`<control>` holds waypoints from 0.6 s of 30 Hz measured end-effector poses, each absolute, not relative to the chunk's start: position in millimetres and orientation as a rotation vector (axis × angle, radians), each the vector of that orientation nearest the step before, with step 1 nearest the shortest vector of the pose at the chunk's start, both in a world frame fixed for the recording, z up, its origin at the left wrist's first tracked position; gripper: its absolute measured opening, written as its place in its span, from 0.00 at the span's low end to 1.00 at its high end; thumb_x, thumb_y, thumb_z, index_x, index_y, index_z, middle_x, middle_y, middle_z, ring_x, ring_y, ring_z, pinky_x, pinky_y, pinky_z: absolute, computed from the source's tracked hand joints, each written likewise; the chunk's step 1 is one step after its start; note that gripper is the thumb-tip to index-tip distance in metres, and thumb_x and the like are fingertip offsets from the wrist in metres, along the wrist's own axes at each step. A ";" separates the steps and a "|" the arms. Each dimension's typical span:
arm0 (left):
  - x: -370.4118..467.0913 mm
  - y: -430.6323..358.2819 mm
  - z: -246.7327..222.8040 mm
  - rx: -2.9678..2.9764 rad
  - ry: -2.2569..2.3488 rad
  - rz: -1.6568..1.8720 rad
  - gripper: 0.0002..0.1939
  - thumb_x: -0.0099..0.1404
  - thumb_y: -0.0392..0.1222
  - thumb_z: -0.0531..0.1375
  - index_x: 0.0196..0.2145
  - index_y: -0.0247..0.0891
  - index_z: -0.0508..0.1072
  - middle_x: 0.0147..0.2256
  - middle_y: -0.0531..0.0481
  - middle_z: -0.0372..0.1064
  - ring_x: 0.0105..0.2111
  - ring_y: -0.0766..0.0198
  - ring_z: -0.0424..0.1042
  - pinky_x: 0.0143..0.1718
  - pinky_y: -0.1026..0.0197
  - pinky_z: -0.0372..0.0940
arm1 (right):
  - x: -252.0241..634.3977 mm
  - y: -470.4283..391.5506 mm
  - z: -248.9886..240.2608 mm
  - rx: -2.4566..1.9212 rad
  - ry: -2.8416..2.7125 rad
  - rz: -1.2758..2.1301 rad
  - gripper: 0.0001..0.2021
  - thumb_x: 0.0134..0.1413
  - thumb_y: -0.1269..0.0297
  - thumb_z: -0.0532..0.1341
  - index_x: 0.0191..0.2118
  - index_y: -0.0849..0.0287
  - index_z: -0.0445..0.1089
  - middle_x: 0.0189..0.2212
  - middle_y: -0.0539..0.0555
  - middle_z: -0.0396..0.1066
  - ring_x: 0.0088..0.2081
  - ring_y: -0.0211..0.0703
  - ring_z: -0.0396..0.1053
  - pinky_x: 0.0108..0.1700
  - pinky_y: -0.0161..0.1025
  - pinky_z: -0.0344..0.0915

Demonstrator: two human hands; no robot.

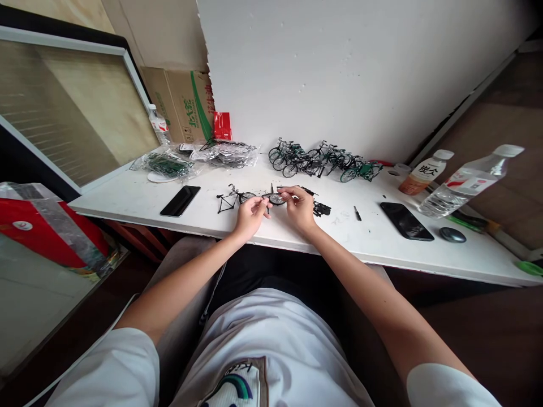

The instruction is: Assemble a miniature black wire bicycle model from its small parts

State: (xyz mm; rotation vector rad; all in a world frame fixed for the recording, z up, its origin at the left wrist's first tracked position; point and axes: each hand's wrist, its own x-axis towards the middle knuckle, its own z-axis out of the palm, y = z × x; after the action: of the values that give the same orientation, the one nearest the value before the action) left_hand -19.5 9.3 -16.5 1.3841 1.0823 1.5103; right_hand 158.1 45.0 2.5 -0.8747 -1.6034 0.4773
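My left hand point(251, 216) is held just above the table's front part, fingers pinched around a small dark piece that I cannot make out. Close by on the right, my right hand point(300, 208) has its thumb and fingertips together; what they hold, if anything, is too small to name. A small spoked wheel point(276, 198) of a model bicycle shows between the hands, beside the right fingertips. Left of it lies a black model bicycle frame point(228, 202) with handlebars and a front wheel, partly hidden by my left hand. Black parts point(322, 210) lie beyond my right hand.
Several finished-looking model bicycles point(314, 160) stand along the wall. Bagged parts point(169, 163) lie back left, near a cardboard box point(180, 104). A phone point(180, 201), a small screwdriver point(357, 213), another phone point(406, 221), a mouse point(452, 235) and bottles point(464, 189) occupy the white table point(203, 222).
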 end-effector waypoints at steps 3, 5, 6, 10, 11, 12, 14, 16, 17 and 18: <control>-19.6 9.9 -17.1 1.382 1.077 1.514 0.21 0.71 0.58 0.67 0.44 0.35 0.77 0.41 0.42 0.82 0.26 0.65 0.78 0.32 0.61 0.70 | 158.0 45.1 2.3 -0.869 -1.603 0.478 0.16 0.70 0.49 0.63 0.42 0.53 0.84 0.41 0.58 0.84 0.43 0.53 0.80 0.44 0.48 0.74; -19.6 10.2 -17.6 1.381 1.076 1.516 0.21 0.70 0.59 0.67 0.44 0.35 0.77 0.41 0.42 0.82 0.26 0.65 0.78 0.31 0.61 0.69 | 157.9 45.0 2.2 -0.877 -1.607 0.468 0.16 0.70 0.48 0.63 0.42 0.53 0.84 0.41 0.57 0.84 0.43 0.53 0.80 0.44 0.48 0.74; -19.5 10.3 -17.8 1.380 1.076 1.517 0.22 0.70 0.59 0.67 0.44 0.35 0.77 0.40 0.42 0.82 0.26 0.65 0.78 0.31 0.61 0.69 | 157.9 45.1 2.1 -0.878 -1.607 0.466 0.17 0.70 0.48 0.63 0.42 0.53 0.84 0.41 0.57 0.83 0.43 0.53 0.80 0.44 0.48 0.74; -19.1 10.5 -18.0 1.373 1.076 1.515 0.22 0.70 0.60 0.67 0.43 0.36 0.77 0.40 0.42 0.82 0.26 0.65 0.78 0.31 0.61 0.69 | 158.1 45.1 1.4 -0.851 -1.602 0.477 0.16 0.70 0.48 0.63 0.42 0.53 0.84 0.41 0.58 0.83 0.44 0.53 0.80 0.44 0.49 0.74; -19.0 10.5 -17.9 1.371 1.076 1.515 0.22 0.70 0.60 0.68 0.43 0.36 0.77 0.40 0.42 0.82 0.26 0.65 0.78 0.31 0.61 0.69 | 158.2 45.0 1.4 -0.849 -1.601 0.481 0.16 0.70 0.48 0.63 0.42 0.53 0.84 0.41 0.58 0.83 0.44 0.54 0.80 0.45 0.49 0.74; -18.9 10.5 -17.8 1.370 1.075 1.517 0.22 0.70 0.60 0.68 0.43 0.36 0.78 0.40 0.42 0.82 0.26 0.65 0.78 0.31 0.61 0.69 | 158.3 44.9 1.5 -0.851 -1.602 0.485 0.16 0.71 0.48 0.63 0.42 0.53 0.84 0.41 0.58 0.83 0.44 0.54 0.80 0.45 0.49 0.74; -18.9 10.2 -17.6 1.372 1.071 1.521 0.22 0.70 0.60 0.67 0.43 0.36 0.78 0.40 0.42 0.82 0.26 0.65 0.78 0.31 0.61 0.69 | 158.3 44.2 2.2 -0.866 -1.604 0.492 0.18 0.71 0.46 0.63 0.42 0.53 0.84 0.41 0.58 0.83 0.44 0.54 0.80 0.46 0.49 0.74; -19.0 9.7 -17.5 1.379 1.071 1.525 0.22 0.70 0.60 0.67 0.43 0.36 0.78 0.40 0.43 0.82 0.26 0.65 0.78 0.31 0.61 0.69 | 158.2 43.5 3.2 -0.887 -1.609 0.496 0.19 0.70 0.44 0.62 0.42 0.53 0.83 0.41 0.58 0.83 0.44 0.53 0.80 0.45 0.48 0.75; -19.1 9.3 -17.5 1.385 1.073 1.527 0.22 0.70 0.60 0.67 0.43 0.36 0.78 0.40 0.43 0.82 0.26 0.65 0.78 0.31 0.61 0.69 | 158.0 43.2 3.8 -0.897 -1.610 0.498 0.20 0.70 0.43 0.62 0.42 0.53 0.83 0.41 0.58 0.83 0.43 0.53 0.80 0.44 0.48 0.75; -19.1 9.0 -17.6 1.392 1.076 1.530 0.22 0.70 0.60 0.67 0.43 0.36 0.77 0.40 0.43 0.82 0.26 0.65 0.78 0.31 0.61 0.69 | 157.9 43.0 4.2 -0.905 -1.610 0.502 0.20 0.70 0.42 0.62 0.42 0.53 0.83 0.41 0.58 0.83 0.43 0.53 0.80 0.43 0.48 0.75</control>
State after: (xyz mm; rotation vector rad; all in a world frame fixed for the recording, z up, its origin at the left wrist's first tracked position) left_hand -19.1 9.0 -17.6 1.3919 1.0756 1.5298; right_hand 157.9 43.0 4.2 -0.9046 -1.6101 0.5019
